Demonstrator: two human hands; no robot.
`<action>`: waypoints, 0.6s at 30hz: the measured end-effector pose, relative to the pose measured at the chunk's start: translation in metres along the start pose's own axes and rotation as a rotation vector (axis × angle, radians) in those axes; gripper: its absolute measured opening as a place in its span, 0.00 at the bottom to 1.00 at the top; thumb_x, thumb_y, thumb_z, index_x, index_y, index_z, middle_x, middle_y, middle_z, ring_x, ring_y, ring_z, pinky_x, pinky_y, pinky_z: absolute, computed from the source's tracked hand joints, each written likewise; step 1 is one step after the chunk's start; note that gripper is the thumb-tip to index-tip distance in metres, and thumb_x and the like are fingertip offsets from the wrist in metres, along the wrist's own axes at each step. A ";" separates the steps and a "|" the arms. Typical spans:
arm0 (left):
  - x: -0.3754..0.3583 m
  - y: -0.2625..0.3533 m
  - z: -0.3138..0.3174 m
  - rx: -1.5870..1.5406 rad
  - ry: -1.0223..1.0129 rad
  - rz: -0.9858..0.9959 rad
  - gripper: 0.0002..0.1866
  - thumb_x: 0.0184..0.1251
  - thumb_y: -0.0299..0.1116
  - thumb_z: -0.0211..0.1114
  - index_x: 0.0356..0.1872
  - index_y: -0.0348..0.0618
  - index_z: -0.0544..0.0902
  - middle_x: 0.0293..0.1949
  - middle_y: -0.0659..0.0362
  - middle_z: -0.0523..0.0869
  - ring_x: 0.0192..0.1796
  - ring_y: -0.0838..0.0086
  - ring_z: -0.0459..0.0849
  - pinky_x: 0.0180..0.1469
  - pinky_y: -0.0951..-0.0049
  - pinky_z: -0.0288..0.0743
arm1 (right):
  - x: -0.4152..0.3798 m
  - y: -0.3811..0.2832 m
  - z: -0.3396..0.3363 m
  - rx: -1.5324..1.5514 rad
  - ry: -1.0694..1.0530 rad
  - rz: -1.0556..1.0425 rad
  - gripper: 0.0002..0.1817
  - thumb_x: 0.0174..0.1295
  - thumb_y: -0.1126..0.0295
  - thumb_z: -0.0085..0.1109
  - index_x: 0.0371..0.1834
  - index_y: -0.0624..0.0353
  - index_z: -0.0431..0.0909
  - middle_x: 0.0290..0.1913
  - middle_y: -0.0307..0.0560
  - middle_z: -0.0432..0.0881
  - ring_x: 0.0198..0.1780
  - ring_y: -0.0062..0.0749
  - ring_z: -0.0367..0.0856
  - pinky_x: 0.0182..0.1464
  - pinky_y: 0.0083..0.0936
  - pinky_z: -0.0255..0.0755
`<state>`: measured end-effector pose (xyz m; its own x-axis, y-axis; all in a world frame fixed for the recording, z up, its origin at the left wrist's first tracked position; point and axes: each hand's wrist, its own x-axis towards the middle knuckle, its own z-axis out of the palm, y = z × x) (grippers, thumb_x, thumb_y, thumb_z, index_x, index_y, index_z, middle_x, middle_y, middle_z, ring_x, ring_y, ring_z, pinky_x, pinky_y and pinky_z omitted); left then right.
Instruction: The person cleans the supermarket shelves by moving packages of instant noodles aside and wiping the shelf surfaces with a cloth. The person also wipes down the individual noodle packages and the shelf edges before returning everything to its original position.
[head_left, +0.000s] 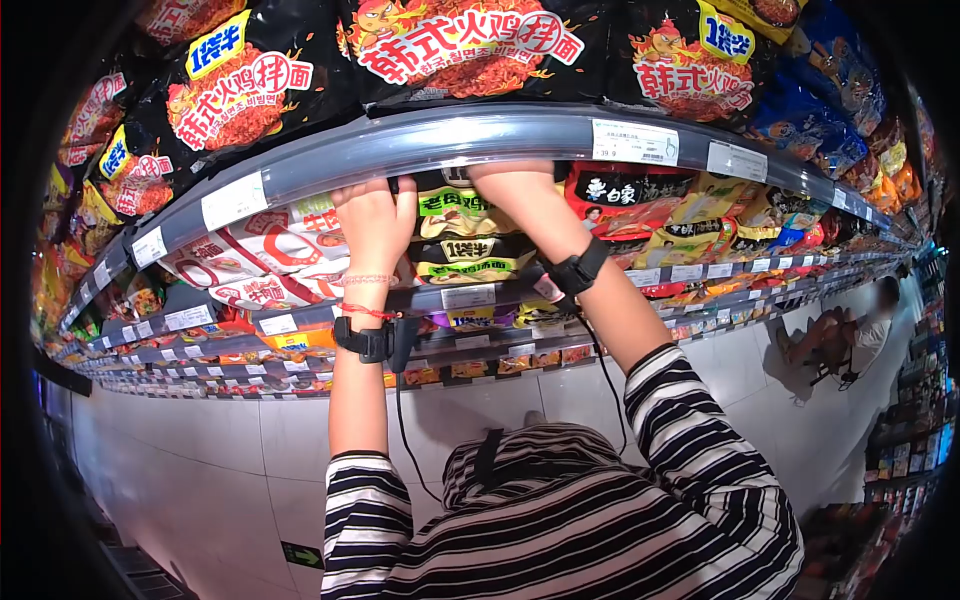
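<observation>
My left hand (376, 222) reaches in under the upper shelf's edge, between white-and-red beef noodle packs (280, 245) and the black-and-green noodle packs (465, 212). Its thumb stands apart from the fingers, which look stretched out; the tips are partly covered by the shelf edge. On the other side of the black-and-green packs, my right hand (517, 192) goes in beneath the same edge, its fingers hidden. Red noodle packs (622, 195) lie just right of it. Both wrists wear black straps with cables.
Black spicy noodle bags (470, 50) fill the upper shelf above my hands. Its curved edge (400, 148) carries price labels and overhangs the packs. Lower shelves hold more packets. A seated person (850, 340) is on the tiled floor (700, 410) at right.
</observation>
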<state>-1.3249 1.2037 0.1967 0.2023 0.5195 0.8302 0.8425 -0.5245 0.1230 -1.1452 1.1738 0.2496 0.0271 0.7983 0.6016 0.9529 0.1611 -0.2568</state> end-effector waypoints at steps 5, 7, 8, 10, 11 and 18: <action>-0.001 -0.002 0.005 -0.023 0.066 0.030 0.16 0.63 0.41 0.60 0.35 0.34 0.81 0.30 0.41 0.83 0.37 0.48 0.81 0.55 0.53 0.67 | -0.004 0.013 0.001 -0.104 0.184 -0.087 0.10 0.58 0.66 0.51 0.32 0.56 0.82 0.32 0.53 0.84 0.36 0.52 0.82 0.39 0.48 0.73; -0.002 -0.001 0.005 -0.006 0.065 0.033 0.16 0.62 0.40 0.60 0.34 0.34 0.81 0.30 0.41 0.83 0.37 0.48 0.81 0.55 0.53 0.67 | -0.004 -0.001 0.013 -0.060 0.223 -0.130 0.10 0.58 0.66 0.50 0.32 0.57 0.81 0.32 0.53 0.83 0.36 0.52 0.82 0.39 0.48 0.73; -0.002 -0.001 0.005 0.003 0.066 0.036 0.16 0.62 0.40 0.59 0.34 0.33 0.81 0.30 0.41 0.83 0.37 0.48 0.81 0.55 0.52 0.67 | -0.004 -0.008 0.019 -0.037 0.244 -0.151 0.10 0.58 0.66 0.50 0.32 0.57 0.81 0.32 0.53 0.83 0.36 0.52 0.82 0.39 0.48 0.73; -0.002 0.000 0.003 0.039 0.010 0.006 0.16 0.62 0.40 0.59 0.33 0.33 0.81 0.30 0.41 0.83 0.37 0.47 0.81 0.55 0.52 0.66 | -0.009 -0.023 0.025 -0.027 0.170 -0.192 0.11 0.60 0.65 0.49 0.33 0.57 0.80 0.34 0.53 0.83 0.36 0.53 0.81 0.40 0.48 0.72; -0.003 0.001 0.003 0.053 -0.018 -0.007 0.16 0.62 0.40 0.59 0.33 0.33 0.81 0.30 0.40 0.83 0.37 0.47 0.81 0.55 0.51 0.66 | -0.012 -0.022 0.030 0.043 0.211 -0.267 0.11 0.60 0.64 0.49 0.34 0.58 0.80 0.34 0.53 0.82 0.36 0.53 0.80 0.40 0.48 0.72; -0.005 -0.003 0.007 0.044 -0.024 -0.026 0.18 0.64 0.42 0.57 0.36 0.32 0.82 0.34 0.39 0.83 0.40 0.44 0.80 0.58 0.50 0.64 | -0.036 0.049 -0.010 -0.018 0.079 -0.456 0.19 0.56 0.70 0.54 0.53 0.43 0.80 0.38 0.43 0.85 0.39 0.41 0.84 0.36 0.40 0.77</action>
<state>-1.3252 1.2072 0.1883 0.1918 0.5484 0.8139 0.8687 -0.4808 0.1193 -1.0963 1.1473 0.2232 -0.3735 0.6017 0.7060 0.8781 0.4748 0.0599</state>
